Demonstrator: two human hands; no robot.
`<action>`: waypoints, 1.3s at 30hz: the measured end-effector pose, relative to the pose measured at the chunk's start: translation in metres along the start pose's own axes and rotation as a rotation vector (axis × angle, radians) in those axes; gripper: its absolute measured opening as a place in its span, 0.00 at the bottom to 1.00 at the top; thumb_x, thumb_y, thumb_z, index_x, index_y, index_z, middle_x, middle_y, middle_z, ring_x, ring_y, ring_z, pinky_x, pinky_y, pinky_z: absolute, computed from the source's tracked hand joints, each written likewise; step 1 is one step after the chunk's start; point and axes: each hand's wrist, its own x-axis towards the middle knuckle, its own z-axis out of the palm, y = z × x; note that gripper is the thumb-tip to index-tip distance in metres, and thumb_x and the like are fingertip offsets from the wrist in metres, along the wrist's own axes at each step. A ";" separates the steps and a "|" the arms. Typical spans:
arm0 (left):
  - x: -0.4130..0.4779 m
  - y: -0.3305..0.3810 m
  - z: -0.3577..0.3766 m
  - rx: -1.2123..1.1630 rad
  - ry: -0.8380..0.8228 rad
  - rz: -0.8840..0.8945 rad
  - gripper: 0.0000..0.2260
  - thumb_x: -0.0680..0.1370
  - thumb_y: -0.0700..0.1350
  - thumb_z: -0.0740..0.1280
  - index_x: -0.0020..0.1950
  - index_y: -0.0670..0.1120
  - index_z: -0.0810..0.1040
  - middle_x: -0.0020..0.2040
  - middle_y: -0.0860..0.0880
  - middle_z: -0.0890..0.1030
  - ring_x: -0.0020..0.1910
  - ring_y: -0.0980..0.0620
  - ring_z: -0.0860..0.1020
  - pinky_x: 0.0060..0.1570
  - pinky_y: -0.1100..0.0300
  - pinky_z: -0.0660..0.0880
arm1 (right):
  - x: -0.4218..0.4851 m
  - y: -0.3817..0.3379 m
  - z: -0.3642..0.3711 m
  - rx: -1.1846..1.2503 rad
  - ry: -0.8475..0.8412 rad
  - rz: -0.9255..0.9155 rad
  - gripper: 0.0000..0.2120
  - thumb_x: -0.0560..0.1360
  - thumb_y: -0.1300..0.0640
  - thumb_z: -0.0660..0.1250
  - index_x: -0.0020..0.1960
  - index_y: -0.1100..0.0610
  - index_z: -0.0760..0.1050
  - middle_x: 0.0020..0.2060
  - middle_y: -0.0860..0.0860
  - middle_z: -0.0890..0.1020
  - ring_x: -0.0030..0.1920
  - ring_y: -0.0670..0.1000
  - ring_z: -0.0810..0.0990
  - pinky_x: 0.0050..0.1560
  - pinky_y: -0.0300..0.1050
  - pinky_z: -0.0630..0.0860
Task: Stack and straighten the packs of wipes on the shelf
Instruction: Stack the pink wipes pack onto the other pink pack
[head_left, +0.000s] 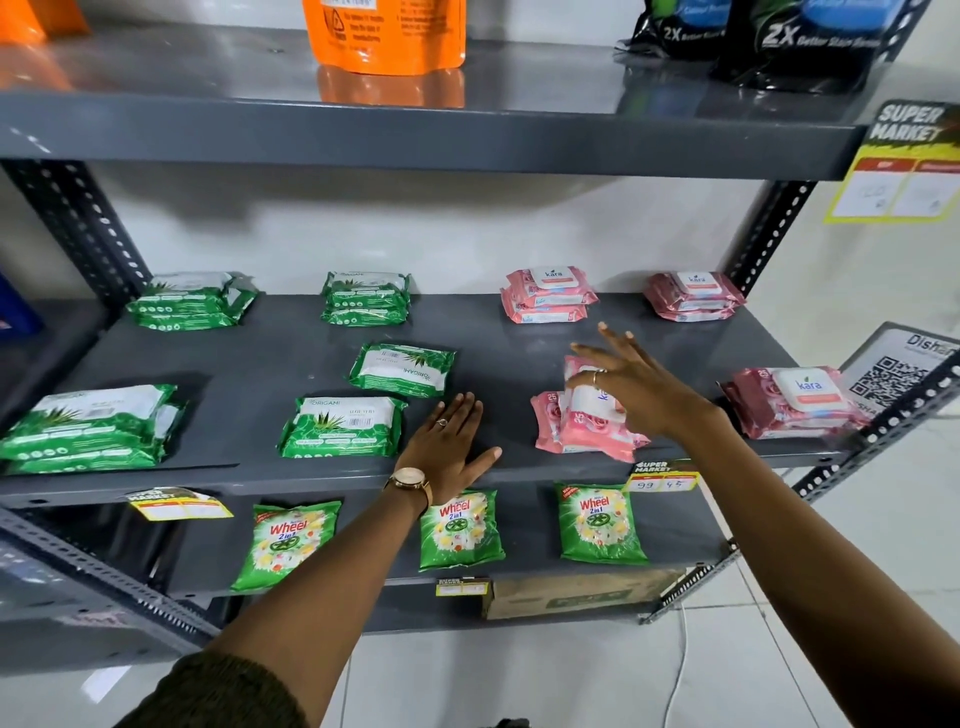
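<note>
Middle shelf (519, 332), seen from my head: my left hand (447, 447) lies flat and open on bare shelf at about 6 o'clock, holding nothing; my right hand (631, 384), fingers spread wide, hovers over the untidy pink pile (582, 431) at 4 o'clock, and whether it touches the top pack I cannot tell. Two loose green packs (400, 370) and (343, 427) lie singly near centre, the farther one skewed; neat green stacks stand at 9, 10 and 12 o'clock, neat pink stacks at 1, 2 and 3 o'clock. I judge the packs light, soft and pliant, their film wrappers slick, so a pinch on a corner would likely sag or slip; better to take each by its long edges, palm over the stiffer lid label, and square the pile by pressing both sides
</note>
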 end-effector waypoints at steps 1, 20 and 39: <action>0.000 0.000 0.000 0.001 0.002 0.002 0.37 0.76 0.65 0.44 0.77 0.42 0.48 0.79 0.45 0.50 0.78 0.50 0.46 0.77 0.53 0.45 | 0.002 0.002 -0.002 0.023 -0.050 0.041 0.33 0.68 0.71 0.67 0.70 0.51 0.66 0.76 0.52 0.58 0.77 0.59 0.43 0.75 0.58 0.43; -0.002 0.001 -0.003 0.024 0.038 0.015 0.40 0.74 0.66 0.40 0.77 0.42 0.50 0.79 0.44 0.52 0.78 0.48 0.48 0.75 0.55 0.43 | 0.004 -0.017 -0.003 0.377 -0.123 0.282 0.33 0.71 0.58 0.71 0.72 0.58 0.61 0.72 0.56 0.67 0.70 0.57 0.66 0.68 0.54 0.68; 0.001 0.002 -0.036 -0.011 -0.125 0.027 0.30 0.80 0.60 0.54 0.77 0.47 0.55 0.77 0.45 0.59 0.76 0.46 0.58 0.72 0.48 0.63 | 0.001 -0.049 -0.010 0.334 0.029 0.258 0.28 0.78 0.52 0.61 0.73 0.60 0.57 0.75 0.53 0.62 0.77 0.55 0.52 0.74 0.57 0.59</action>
